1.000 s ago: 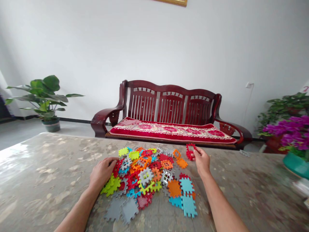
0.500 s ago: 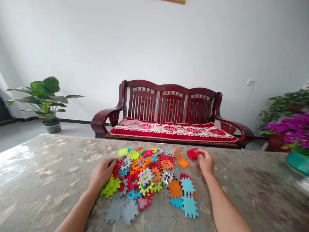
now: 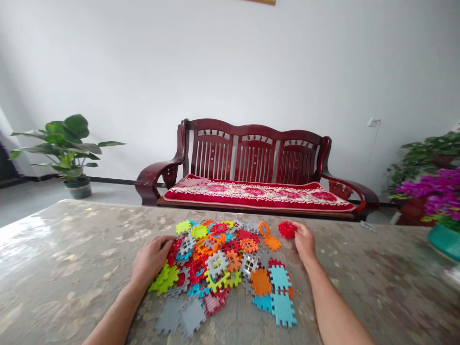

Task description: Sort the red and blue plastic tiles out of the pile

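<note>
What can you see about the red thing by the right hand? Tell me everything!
The red thing is bright red, with a bumpy, toothed outline, and looks like plastic. It seems to be on the table, just right of the pile of colourful pieces and apart from it. The right hand touches its right side. It's too small to tell whether it's one piece or several together.

Tiles (image 3: 223, 263) lie heaped on the table (image 3: 89, 249) between the left hand (image 3: 153, 256) and the right hand (image 3: 304, 243). Behind stands a bench (image 3: 253, 132), a mat (image 3: 255, 192) along its seat. A potted plant (image 3: 74, 148) stands left of the bench, a flower pot (image 3: 445, 242) right.
</note>
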{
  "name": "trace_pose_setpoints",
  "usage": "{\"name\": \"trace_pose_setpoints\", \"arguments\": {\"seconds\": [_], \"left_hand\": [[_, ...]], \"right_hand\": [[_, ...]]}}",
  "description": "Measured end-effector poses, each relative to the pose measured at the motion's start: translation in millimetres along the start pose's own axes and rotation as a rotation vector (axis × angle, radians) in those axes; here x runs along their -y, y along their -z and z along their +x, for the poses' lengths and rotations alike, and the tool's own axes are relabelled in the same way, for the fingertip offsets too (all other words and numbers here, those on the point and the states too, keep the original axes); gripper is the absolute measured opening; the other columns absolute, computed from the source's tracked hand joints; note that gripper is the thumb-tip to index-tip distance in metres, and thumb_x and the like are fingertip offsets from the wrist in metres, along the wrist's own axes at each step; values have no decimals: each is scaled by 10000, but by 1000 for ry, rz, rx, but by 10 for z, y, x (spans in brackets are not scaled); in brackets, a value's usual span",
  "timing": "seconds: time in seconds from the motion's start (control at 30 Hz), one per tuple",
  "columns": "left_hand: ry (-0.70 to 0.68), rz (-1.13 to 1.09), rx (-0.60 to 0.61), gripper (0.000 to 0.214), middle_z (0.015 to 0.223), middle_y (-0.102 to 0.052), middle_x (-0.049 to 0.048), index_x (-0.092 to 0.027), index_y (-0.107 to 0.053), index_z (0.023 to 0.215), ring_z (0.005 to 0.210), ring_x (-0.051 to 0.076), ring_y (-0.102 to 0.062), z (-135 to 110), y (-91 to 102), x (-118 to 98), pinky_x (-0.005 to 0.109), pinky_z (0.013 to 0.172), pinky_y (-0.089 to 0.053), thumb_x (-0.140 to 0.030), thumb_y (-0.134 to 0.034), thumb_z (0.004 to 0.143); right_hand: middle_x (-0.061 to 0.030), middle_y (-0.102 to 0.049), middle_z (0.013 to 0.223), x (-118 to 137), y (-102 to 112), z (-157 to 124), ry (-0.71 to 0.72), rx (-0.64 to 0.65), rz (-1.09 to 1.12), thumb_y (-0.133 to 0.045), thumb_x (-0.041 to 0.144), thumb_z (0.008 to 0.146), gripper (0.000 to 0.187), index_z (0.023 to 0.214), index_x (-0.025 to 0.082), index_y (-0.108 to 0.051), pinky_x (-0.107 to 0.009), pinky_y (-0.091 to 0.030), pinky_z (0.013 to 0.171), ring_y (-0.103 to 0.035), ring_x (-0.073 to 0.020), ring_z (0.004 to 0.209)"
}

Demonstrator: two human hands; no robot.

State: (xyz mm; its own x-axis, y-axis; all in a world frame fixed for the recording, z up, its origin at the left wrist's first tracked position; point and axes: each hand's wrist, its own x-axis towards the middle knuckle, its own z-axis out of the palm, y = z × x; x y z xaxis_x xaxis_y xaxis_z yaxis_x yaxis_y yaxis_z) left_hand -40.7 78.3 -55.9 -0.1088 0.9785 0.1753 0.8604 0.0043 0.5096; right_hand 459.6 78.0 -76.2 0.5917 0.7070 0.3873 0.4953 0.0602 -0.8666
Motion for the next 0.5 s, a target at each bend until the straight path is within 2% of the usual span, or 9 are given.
{"name": "trace_pose_setpoints", "arguments": {"seconds": [0.17,0.3,0.5], "left_hand": [[12,8,0,373,1146,-718,-10,-309,-733,1031,1031,207,-653,-9,13,-16,263,889,-464,-419,-411,877],[13,16,5,374,1149,-716,-11,-312,-734,1031,1039,210,-651,-17,33,-39,264,879,-466,-416,-410,876],[10,15,21,384,1154,-715,1,-295,-731,1046,1059,215,-644,-24,50,-64,270,889,-460,-406,-401,883]], "right_hand": [[-137,-712,1085,28,17,-37,26,38,-52,-520,413,715,446,1043,148,-663,-409,-473,952,-652,-273,1033],[-139,-664,1166,103,-4,-81,109,90,-261,-583,507,715,566,1156,154,-612,-421,-451,963,-615,-283,1067],[-120,-630,1188,136,-39,-110,189,97,-479,-601,388,737,543,1233,171,-557,-384,-434,970,-575,-259,1115]]}}
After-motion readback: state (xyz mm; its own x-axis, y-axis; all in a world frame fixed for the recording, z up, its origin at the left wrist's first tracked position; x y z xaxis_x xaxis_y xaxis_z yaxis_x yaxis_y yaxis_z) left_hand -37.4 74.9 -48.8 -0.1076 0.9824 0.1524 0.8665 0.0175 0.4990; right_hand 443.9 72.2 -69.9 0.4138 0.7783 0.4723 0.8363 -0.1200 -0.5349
